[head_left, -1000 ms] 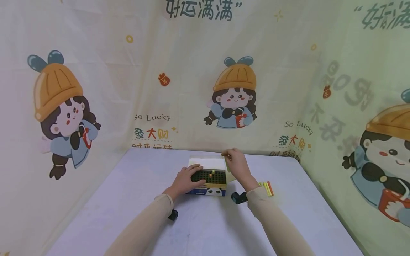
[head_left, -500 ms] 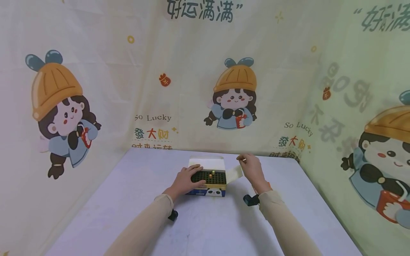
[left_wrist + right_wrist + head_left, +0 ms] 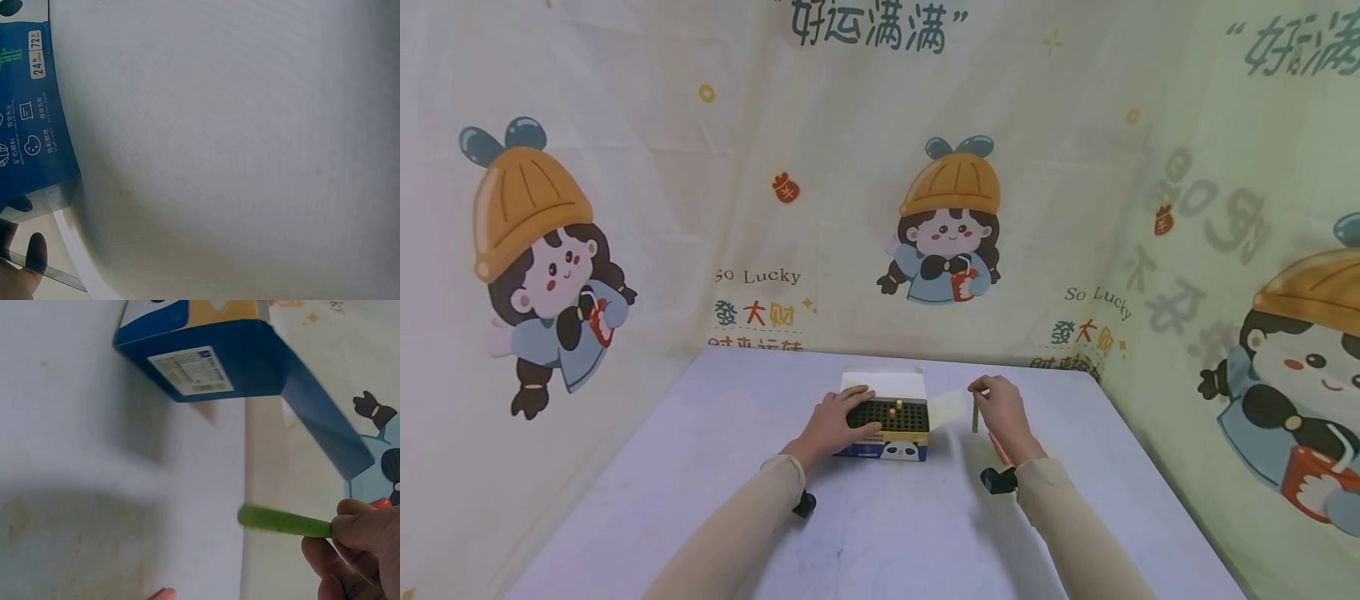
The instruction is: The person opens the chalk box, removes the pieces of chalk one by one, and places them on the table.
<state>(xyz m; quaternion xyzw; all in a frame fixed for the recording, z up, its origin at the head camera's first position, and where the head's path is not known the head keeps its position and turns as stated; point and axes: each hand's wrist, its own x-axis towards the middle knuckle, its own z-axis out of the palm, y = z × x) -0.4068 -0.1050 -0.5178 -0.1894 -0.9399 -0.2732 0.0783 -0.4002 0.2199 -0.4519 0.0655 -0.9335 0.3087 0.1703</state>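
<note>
A blue chalk box (image 3: 880, 448) with a panda print stands near the back of the table. Its dark holed tray (image 3: 912, 416) shows an orange stick end and a yellow one standing up. My left hand (image 3: 831, 425) rests on the box's left end, fingers and thumb spread over its top. In the left wrist view the box's blue printed side (image 3: 31, 112) fills the left edge. Right of the box, my right hand (image 3: 1004, 412) pinches a green chalk (image 3: 976, 414) by its upper end. The right wrist view shows this green chalk (image 3: 284, 522) between thumb and fingers.
The white lid (image 3: 883, 383) stands up behind the tray, and a pale side flap (image 3: 946, 408) sticks out right. A reddish chalk (image 3: 1000, 448) lies on the table (image 3: 880, 533) beside my right wrist. A printed cloth backdrop (image 3: 850, 233) rises behind the table.
My right hand has moved right and slightly down, away from the box's right side; the green chalk now hangs upright below its fingers. The left hand and box stay put.
</note>
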